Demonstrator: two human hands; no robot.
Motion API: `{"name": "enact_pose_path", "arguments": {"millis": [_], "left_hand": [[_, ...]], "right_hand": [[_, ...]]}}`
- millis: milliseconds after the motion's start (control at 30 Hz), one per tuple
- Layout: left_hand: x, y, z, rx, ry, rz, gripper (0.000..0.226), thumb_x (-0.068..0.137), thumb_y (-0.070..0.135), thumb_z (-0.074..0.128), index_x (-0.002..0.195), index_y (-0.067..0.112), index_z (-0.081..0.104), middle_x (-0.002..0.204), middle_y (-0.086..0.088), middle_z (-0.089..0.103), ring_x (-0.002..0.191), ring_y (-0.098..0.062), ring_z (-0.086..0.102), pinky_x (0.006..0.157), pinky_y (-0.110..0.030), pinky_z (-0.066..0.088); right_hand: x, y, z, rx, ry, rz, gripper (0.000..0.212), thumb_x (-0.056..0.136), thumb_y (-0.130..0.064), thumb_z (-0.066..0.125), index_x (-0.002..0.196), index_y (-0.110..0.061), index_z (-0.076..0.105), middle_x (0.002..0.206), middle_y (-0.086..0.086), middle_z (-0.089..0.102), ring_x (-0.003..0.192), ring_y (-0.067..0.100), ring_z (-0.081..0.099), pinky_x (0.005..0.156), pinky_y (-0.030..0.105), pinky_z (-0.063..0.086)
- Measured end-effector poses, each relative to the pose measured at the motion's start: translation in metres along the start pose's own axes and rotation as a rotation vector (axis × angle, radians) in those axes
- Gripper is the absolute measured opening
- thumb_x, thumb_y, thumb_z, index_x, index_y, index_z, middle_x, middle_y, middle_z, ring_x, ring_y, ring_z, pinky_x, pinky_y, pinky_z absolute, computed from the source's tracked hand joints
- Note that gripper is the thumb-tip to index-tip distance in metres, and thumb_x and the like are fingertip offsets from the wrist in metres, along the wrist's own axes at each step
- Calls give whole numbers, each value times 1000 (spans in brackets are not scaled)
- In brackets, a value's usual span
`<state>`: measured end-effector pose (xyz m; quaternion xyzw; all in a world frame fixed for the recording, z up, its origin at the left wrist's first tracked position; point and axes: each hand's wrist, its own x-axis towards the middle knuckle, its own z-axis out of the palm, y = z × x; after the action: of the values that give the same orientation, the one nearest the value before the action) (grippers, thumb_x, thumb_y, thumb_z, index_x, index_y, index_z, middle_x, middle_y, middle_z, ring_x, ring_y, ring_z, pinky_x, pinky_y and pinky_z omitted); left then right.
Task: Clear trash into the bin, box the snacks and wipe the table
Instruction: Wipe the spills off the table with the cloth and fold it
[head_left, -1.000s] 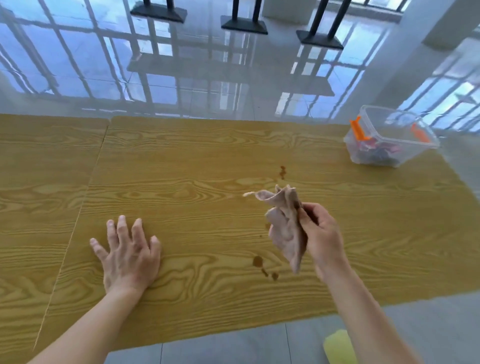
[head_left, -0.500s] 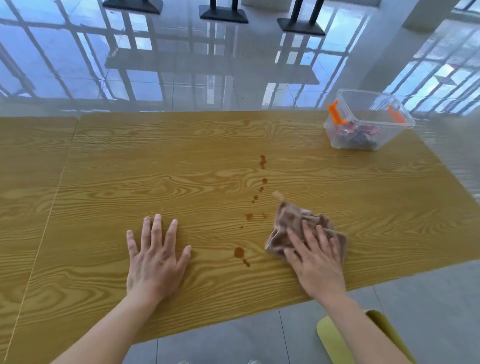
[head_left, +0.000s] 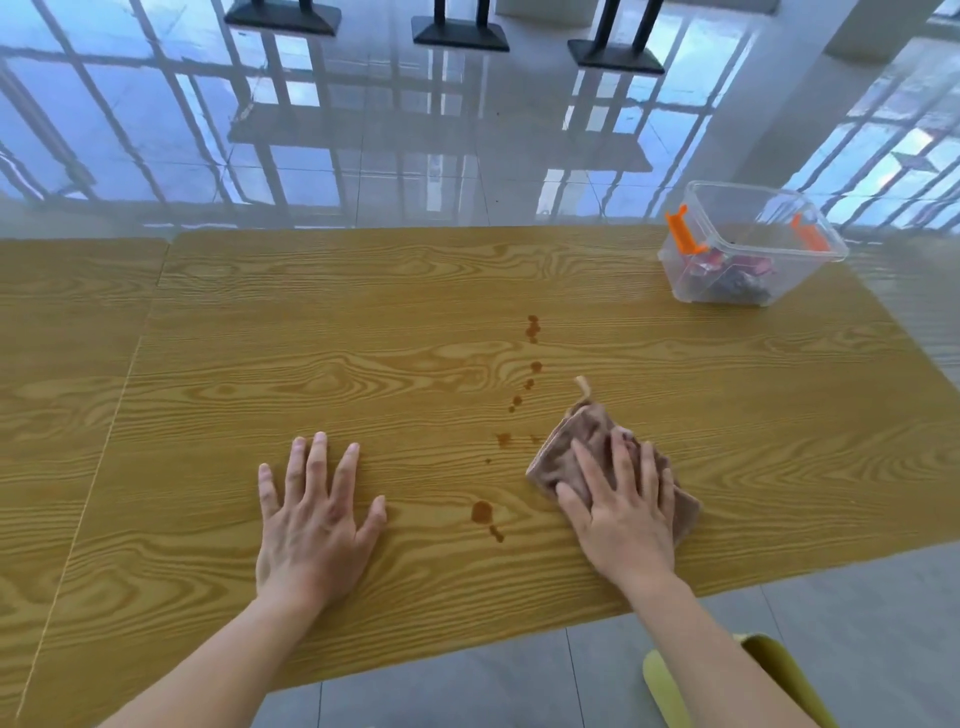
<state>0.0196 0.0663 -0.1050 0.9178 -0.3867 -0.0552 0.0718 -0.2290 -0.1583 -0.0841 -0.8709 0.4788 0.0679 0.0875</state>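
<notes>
A pinkish-brown cloth (head_left: 582, 441) lies flat on the wooden table (head_left: 363, 364), near the front edge. My right hand (head_left: 618, 506) presses down on it with fingers spread. Just left of the cloth runs a trail of brown spill drops (head_left: 532, 328), ending in a larger drop (head_left: 481, 512) near the front. My left hand (head_left: 314, 517) rests flat on the table, palm down, holding nothing. At the table's far right corner stands a clear plastic box (head_left: 748, 244) with orange clips and snack packets inside.
A second wooden table (head_left: 62, 322) adjoins on the left. A yellow-green rim (head_left: 670, 691) shows on the floor below my right forearm. Glossy tiled floor and black stand bases (head_left: 460, 36) lie beyond the table.
My right hand brought the cloth from the air down onto the table and now presses it flat beside the drops. The left hand stays flat on the table.
</notes>
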Motion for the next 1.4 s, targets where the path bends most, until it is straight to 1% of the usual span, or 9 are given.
{"name": "enact_pose_path", "arguments": {"millis": [100, 233, 500, 667, 733, 900, 1133, 1300, 1400], "left_hand": [[0, -1, 0, 14, -16, -1, 80, 88, 69, 18, 156, 27, 24, 166, -9, 13, 154, -27, -3, 122, -55, -6], [0, 0, -1, 6, -6, -9, 80, 88, 69, 18, 156, 28, 25, 166, -9, 13, 154, -26, -3, 122, -55, -5], [0, 0, -2, -2, -8, 4, 78, 89, 68, 20, 156, 27, 24, 166, -10, 12, 154, -27, -3, 121, -56, -6], [-1, 0, -1, -9, -6, 9, 78, 89, 67, 22, 155, 27, 26, 166, -11, 15, 154, -28, -1, 122, -56, -4], [0, -1, 0, -2, -4, 8, 78, 89, 68, 21, 155, 27, 25, 166, -11, 14, 154, -28, -1, 122, -56, -4], [0, 1, -2, 0, -8, 3, 79, 89, 68, 20, 155, 27, 26, 166, -11, 14, 154, -28, -2, 122, -56, -5], [-1, 0, -1, 8, -13, 2, 78, 89, 68, 20, 155, 28, 26, 166, -10, 14, 154, -27, -1, 122, -55, -4], [0, 0, 0, 1, -5, 3, 78, 88, 68, 24, 154, 26, 30, 165, -10, 18, 154, -28, 2, 122, -56, -2], [0, 0, -1, 17, -17, -3, 79, 88, 68, 21, 155, 27, 28, 166, -9, 15, 154, -27, -1, 122, -55, -4]], "right_hand": [[-7, -26, 11, 9, -13, -39, 67, 95, -67, 9, 154, -42, -7, 164, -5, -20, 147, 27, -29, 119, 52, -12], [-71, -30, 30, -51, 15, -402, 62, 99, -64, 23, 155, -39, 18, 167, -6, 7, 153, 33, -1, 118, 58, 11], [-15, -37, 11, -6, 0, 23, 68, 92, -71, 2, 153, -44, -13, 165, -3, -16, 147, 28, -29, 119, 54, -9], [-91, -56, 34, -6, 13, -380, 58, 97, -63, 32, 152, -47, 22, 165, -1, 17, 151, 40, 9, 116, 62, 17], [-80, -37, 33, -85, 36, -465, 55, 98, -64, 29, 151, -50, 21, 165, -6, 17, 152, 33, 8, 118, 57, 16], [-22, -43, 12, 14, 35, 58, 64, 95, -65, 10, 155, -43, 1, 167, -1, -6, 150, 30, -19, 120, 54, -7], [-62, -54, 28, -45, 29, -400, 57, 97, -68, 23, 150, -50, 24, 165, -6, 16, 153, 30, 5, 118, 56, 16], [-4, -40, 5, 27, 62, 30, 65, 93, -69, 10, 153, -46, 10, 166, -7, -1, 151, 27, -14, 121, 53, -4], [-16, -90, 13, 47, 21, -121, 62, 95, -68, 15, 153, -46, 11, 166, -6, -5, 149, 34, -19, 119, 59, -6]]}}
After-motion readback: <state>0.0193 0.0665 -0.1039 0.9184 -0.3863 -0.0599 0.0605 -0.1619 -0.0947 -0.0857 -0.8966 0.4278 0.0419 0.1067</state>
